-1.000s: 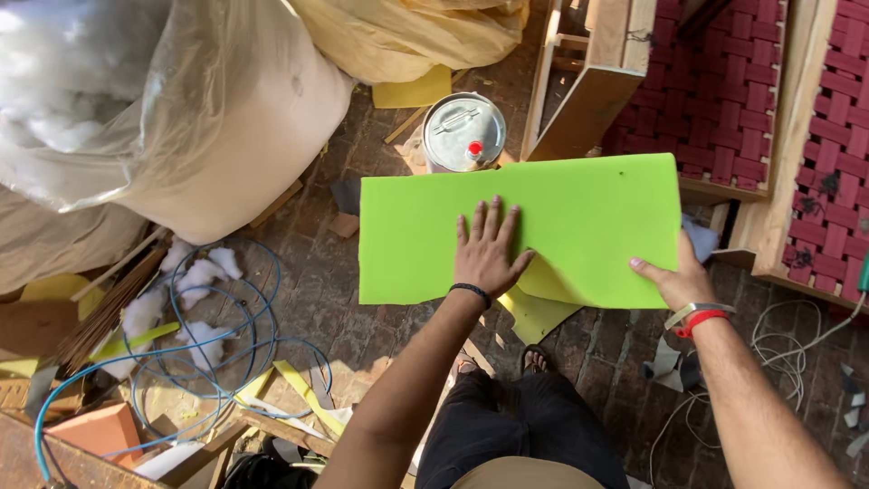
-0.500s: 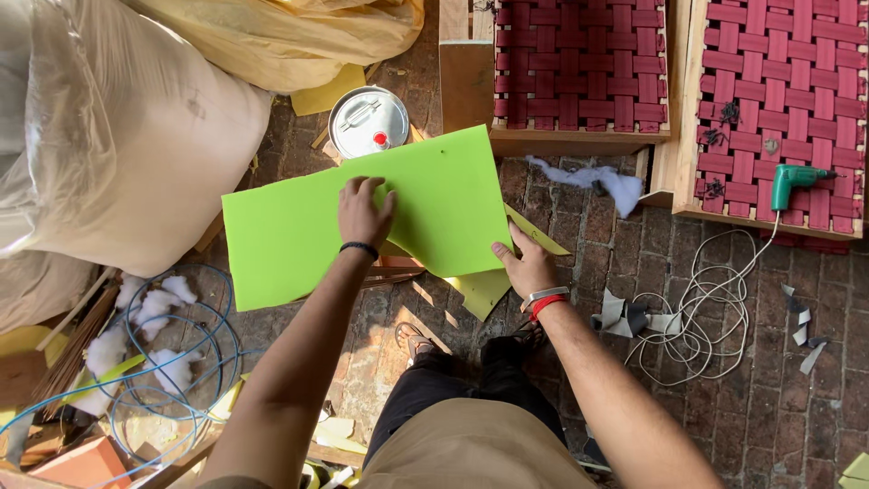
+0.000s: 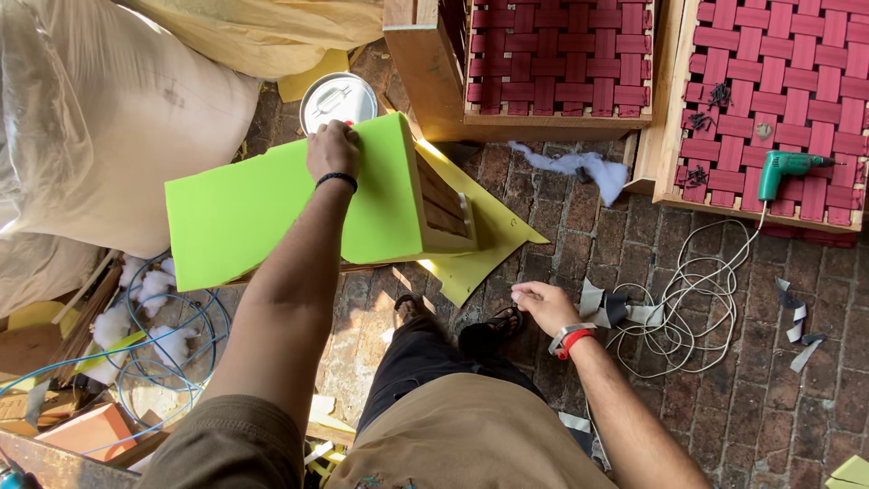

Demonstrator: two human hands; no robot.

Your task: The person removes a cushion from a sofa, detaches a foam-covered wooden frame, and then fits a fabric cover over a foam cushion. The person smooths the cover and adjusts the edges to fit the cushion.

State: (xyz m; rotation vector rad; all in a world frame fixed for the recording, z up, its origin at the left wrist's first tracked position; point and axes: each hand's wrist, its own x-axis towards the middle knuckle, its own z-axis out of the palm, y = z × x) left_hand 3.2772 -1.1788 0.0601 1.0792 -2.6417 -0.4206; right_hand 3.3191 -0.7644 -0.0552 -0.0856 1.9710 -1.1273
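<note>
While the left hand (image 3: pixel 332 149) grips the far edge of the green foam sheet (image 3: pixel 262 213), the sheet stands tilted up off the small wooden frame (image 3: pixel 445 210) beneath it, so that the frame's slatted side shows at the right. The step in hand looks like lifting or turning the foam on that frame. The left fingers (image 3: pixel 337 136) curl over the top edge of the sheet, clenched on it, with the thumb side toward the round metal tin lid (image 3: pixel 338 98) just beyond. The foam runs from those fingers down and to the left, its lower corner ending above the blue wire hoops (image 3: pixel 136 362) and tufts of white stuffing on the brick floor (image 3: pixel 724 398).

The right hand (image 3: pixel 543 303) hangs low and well apart from the foam, near the person's shoe (image 3: pixel 489 330) and beside loose grey strips and a coil of white cable (image 3: pixel 697 299). Its fingers are loosely bent and seem to hold nothing, though I cannot tell for sure whether they pinch something small.

A yellow sheet (image 3: pixel 480 244) lies flat under the frame. As a judgement, any further handling of the foam calls for a second grip on its near or right edge, since one hand at the top leaves the wide sheet free to flop. A green drill (image 3: pixel 787 167) rests on a red woven seat frame (image 3: pixel 778 100) at the far right.
</note>
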